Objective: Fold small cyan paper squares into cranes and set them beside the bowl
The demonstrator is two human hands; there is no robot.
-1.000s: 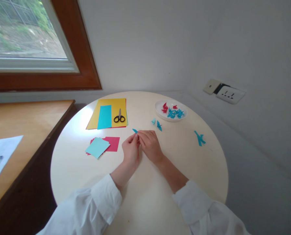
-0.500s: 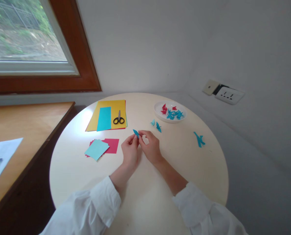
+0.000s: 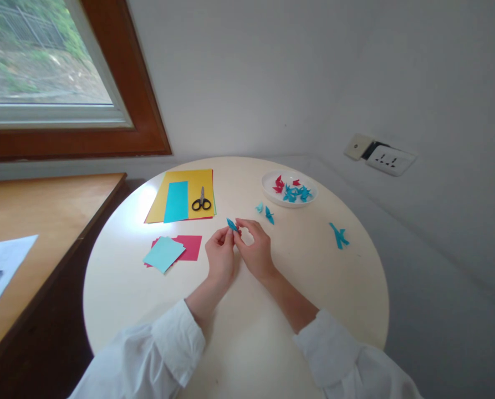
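A small folded blue paper piece is pinched between the fingertips of my left hand and my right hand, a little above the round cream table. Both hands are closed on it, wrists low near the table's middle. Just beyond my right hand lie two tiny blue folded figures. A larger blue folded figure lies off to the right.
A white dish holds several red and blue folded figures. Black scissors lie on yellow paper beside a blue strip. Light-blue paper overlaps red paper. Wooden desk stands left, wall sockets right.
My fingers have lifted the blue piece slightly and turned it between the fingertips. My right fingers have curled more. Everything else on the table stays put.
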